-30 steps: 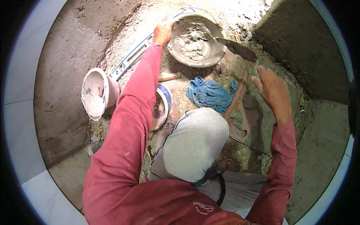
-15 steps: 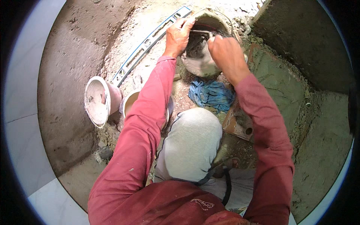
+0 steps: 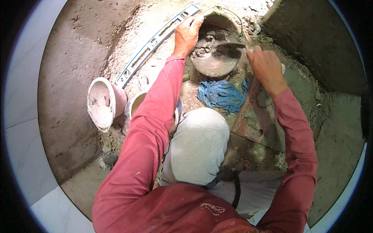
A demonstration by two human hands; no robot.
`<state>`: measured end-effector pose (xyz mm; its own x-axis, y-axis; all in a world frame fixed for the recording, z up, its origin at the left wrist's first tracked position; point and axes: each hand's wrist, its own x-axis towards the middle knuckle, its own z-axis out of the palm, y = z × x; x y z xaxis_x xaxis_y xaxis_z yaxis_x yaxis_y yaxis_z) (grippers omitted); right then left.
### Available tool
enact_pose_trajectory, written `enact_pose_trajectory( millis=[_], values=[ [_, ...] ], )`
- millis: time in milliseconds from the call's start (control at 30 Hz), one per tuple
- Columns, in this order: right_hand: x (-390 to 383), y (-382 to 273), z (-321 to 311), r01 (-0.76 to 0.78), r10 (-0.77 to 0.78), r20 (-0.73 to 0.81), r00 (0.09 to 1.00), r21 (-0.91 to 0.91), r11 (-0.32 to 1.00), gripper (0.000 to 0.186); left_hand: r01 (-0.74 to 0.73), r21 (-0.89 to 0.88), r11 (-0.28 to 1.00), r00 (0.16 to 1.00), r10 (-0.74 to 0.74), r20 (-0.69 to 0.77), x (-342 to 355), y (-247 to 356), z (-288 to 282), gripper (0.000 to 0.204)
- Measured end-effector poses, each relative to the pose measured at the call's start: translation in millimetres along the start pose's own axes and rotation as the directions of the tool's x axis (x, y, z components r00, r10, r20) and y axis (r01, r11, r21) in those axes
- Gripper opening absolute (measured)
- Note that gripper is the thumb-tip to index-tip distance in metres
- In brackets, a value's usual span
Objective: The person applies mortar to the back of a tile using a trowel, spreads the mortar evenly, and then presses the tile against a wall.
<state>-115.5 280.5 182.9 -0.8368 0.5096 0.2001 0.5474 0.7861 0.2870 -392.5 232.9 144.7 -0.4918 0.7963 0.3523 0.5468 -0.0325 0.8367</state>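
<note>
Head view: outstretched left hand (image 3: 186,35) clasps the bucket (image 3: 218,18) rim.

Strong light pours over the rough ground (image 3: 163,15) beyond and left of the mortar bucket (image 3: 215,70), nearly bleaching it! Right of the bucket, the wall (image 3: 318,46) sits in deep shade. The trowel (image 3: 231,45) over the bucket looks blurred; far left of it, pale tiles (image 3: 21,89) bend toward black corners.
</note>
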Motion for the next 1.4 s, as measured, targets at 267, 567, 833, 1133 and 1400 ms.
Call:
enact_pose_trajectory(
  millis=[267, 567, 833, 1133, 1400],
  values=[
    [8.4, -70.0, 31.7, -0.261, 0.238, 0.257, 0.937, 0.057, 0.964, 0.014, -0.07, -0.095, 0.993, 0.998, 0.07, -0.008, -13.4, 20.2, 23.1, 0.04],
    [-16.7, -53.0, 55.0, -0.145, -0.057, 0.365, 0.929, 0.5, 0.854, 0.027, -0.068, -0.17, 0.983, 0.994, 0.081, 0.072, -33.5, 28.7, 22.2, 0.036],
    [-26.5, -75.4, 38.0, -0.695, -0.105, 0.69, 0.716, 0.719, -0.015, 0.057, -0.125, -0.218, 0.968, 0.991, 0.134, 0.027, -44.0, 23.2, 21.7, 0.034],
    [-35.8, -77.5, 28.6, -0.662, -0.241, 0.62, 0.746, 0.654, -0.367, 0.032, 0.024, -0.197, 0.98, 1.0, -0.023, 0.004, -38.5, 7.7, 6.2, 0.038],
    [-70.7, -42.7, 11.3, -0.645, -0.061, 0.683, 0.728, 0.651, -0.4, 0.034, -0.084, 0.116, 0.99, 0.994, 0.092, -0.066, -3.8, -63.1, 6.1, 0.044]
  ],
)
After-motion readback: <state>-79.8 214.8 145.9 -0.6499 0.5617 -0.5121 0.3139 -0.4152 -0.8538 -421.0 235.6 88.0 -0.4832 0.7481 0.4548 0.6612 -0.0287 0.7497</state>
